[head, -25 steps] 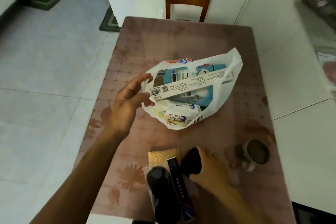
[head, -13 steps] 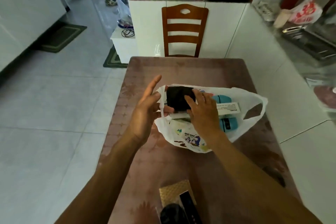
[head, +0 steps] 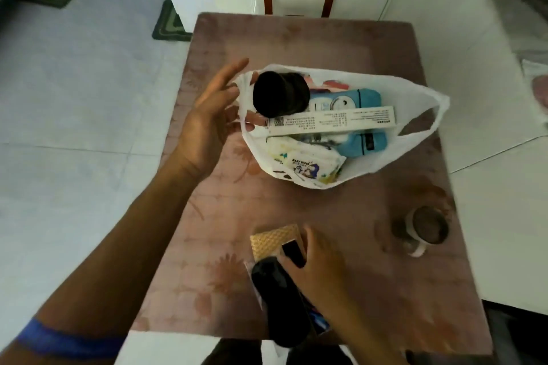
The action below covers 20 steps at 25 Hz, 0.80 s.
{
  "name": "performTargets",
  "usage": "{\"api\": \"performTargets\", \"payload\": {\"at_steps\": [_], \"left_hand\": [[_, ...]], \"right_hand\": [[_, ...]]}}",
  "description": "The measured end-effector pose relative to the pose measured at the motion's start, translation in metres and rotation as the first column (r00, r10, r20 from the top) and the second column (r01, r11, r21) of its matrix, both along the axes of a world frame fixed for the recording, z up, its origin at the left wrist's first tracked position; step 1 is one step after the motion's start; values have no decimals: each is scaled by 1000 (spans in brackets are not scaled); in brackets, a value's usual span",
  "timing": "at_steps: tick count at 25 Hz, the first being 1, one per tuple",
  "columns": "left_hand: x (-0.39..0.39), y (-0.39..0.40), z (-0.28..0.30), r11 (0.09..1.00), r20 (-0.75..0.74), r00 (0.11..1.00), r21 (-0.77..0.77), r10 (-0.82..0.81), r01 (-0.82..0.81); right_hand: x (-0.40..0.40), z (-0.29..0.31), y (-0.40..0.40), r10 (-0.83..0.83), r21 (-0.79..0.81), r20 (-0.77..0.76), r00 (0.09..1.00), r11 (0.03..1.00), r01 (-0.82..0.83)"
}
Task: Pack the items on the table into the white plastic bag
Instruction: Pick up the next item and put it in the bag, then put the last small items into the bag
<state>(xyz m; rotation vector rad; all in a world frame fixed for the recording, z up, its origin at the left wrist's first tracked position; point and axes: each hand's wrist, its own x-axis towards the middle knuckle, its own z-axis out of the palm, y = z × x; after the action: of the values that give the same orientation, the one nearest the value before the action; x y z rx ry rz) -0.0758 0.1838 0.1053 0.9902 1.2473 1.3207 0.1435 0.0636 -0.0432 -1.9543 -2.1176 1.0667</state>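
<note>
Crinkled white plastic bag (head: 370,163) mid-table, mouth gaping, left hand (head: 207,115) spread wide at its rim, right hand (head: 320,264) gripping slim black box (head: 293,252) near front edge, brown mug (head: 427,228) well right.

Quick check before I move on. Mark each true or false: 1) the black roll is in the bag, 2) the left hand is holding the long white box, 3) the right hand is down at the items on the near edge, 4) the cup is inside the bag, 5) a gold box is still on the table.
1) True: the black roll lies in the bag.
2) False: the left hand is open at the bag's rim; the long white box lies in the bag.
3) True: the right hand is on them.
4) False: the cup stands on the table.
5) True: the gold box is unpacked.
</note>
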Motion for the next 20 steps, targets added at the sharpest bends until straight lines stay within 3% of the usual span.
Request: {"api": "performTargets", "payload": {"at_steps": [1,3,7,10,14,18,20], "left_hand": [[1,-2,-2,1000,10,1000,-2,5,-5],[5,-4,-4,1000,7,1000,-6,6,-6],[6,-7,-7,1000,-16,1000,-3,4,-4],[3,-8,-10,1000,-14,1000,-5,23,-23],[3,-10,-14,1000,-23,1000,0,14,-14],[1,-12,-12,1000,-76,997,-8,9,-9],[-2,-12,-10,1000,-74,997,-18,20,-22]], "right_hand": [[2,-20,-24,11,-174,100,995,985,6],[0,-50,-48,21,-252,225,974,967,37],[-4,-71,-48,-200,-286,111,973,932,224],[-6,-68,-51,-203,-257,131,970,938,232],[-30,-67,-65,-228,-199,275,934,937,287],[-48,-65,-50,-199,-278,156,968,931,236],[-45,-48,-37,-111,-132,111,988,983,125]]}}
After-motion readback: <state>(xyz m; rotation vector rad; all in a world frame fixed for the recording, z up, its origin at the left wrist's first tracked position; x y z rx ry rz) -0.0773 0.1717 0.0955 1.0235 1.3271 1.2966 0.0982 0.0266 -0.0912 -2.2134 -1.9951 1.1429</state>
